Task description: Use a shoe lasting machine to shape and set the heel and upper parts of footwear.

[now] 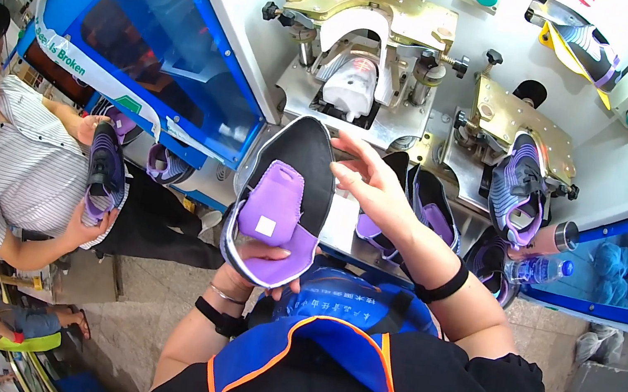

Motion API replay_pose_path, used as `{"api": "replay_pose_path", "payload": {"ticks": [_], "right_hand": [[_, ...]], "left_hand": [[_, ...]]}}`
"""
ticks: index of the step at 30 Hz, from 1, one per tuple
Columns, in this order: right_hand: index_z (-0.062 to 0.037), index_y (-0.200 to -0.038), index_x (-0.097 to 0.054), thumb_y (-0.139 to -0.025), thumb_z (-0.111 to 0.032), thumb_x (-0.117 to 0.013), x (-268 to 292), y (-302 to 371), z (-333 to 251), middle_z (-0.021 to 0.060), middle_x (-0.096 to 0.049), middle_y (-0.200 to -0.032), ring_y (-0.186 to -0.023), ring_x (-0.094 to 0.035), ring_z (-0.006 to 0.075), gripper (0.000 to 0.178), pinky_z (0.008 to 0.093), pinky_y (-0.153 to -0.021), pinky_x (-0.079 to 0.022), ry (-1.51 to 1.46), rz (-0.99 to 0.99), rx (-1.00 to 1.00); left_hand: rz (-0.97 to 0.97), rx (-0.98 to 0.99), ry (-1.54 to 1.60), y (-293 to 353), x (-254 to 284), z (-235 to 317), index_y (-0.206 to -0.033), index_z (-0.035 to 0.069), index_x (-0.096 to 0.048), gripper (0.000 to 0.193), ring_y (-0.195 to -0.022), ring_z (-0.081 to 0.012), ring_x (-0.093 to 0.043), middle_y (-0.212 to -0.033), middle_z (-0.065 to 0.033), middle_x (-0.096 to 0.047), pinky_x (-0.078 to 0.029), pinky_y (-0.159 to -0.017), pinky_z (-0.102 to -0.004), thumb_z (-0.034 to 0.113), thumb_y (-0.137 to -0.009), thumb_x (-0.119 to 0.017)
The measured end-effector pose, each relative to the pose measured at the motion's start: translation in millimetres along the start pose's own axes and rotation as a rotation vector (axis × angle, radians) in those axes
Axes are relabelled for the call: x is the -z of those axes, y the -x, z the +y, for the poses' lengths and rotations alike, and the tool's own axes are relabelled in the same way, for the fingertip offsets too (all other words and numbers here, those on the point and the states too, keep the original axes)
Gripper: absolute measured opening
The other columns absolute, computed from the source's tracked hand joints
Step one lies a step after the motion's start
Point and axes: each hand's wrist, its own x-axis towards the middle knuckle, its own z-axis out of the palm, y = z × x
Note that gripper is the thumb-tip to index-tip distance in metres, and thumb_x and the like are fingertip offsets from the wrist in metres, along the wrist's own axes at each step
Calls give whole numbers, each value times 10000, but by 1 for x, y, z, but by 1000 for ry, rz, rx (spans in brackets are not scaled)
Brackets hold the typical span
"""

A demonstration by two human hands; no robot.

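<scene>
A black shoe upper (320,179) with purple lining and a purple tongue bearing a small white square stands tilted in front of me. My left hand (236,281) grips its lower, heel end, the thumb lying inside on the purple lining. Beside the upper's right edge is my right hand (374,190), fingers apart, with the fingertips at or very near the edge; I cannot tell whether they touch. Just beyond the upper sits a press station with a pale toe-shaped mould (350,89) beneath a brass-coloured clamp plate (364,7).
More uppers (433,209) lie right of my hands. Another striped upper (518,190) hangs at the right station, near a water bottle (543,271). On the left, a blue-framed machine door (166,36) juts out, and a co-worker (42,165) holds a dark upper (107,168).
</scene>
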Motion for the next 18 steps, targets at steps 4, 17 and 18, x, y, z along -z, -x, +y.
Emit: {"api": "replay_pose_path", "payload": {"ticks": [4,17,18], "right_hand": [[-73,-1401,-477,-923,-175,-671,3,-12,1,66,-604,-1215,-904,-567,84,525,252,-749,-506,-10,68,-40],[-46,-1063,-664,-915,-96,-629,23,-21,11,-8,-649,-941,-770,-555,72,160,229,-723,-473,237,194,12],[-45,-1053,-666,-910,-92,-627,28,-25,-1,11,-643,-984,-783,-562,80,155,236,-723,-478,347,207,79]], "left_hand": [[-45,-4,-22,-1,-13,6,-1285,-149,-446,546,-510,-296,-675,-813,-317,-673,-528,-379,-276,133,-835,-573],[550,-149,-12,3,68,-16,-1212,-42,-571,402,-996,-288,-675,-1138,-201,-649,-588,-800,-389,251,-938,-546],[641,-115,-117,6,78,-14,-1236,-33,-534,416,-968,-299,-683,-1110,-188,-646,-597,-719,-405,240,-921,-538]]}}
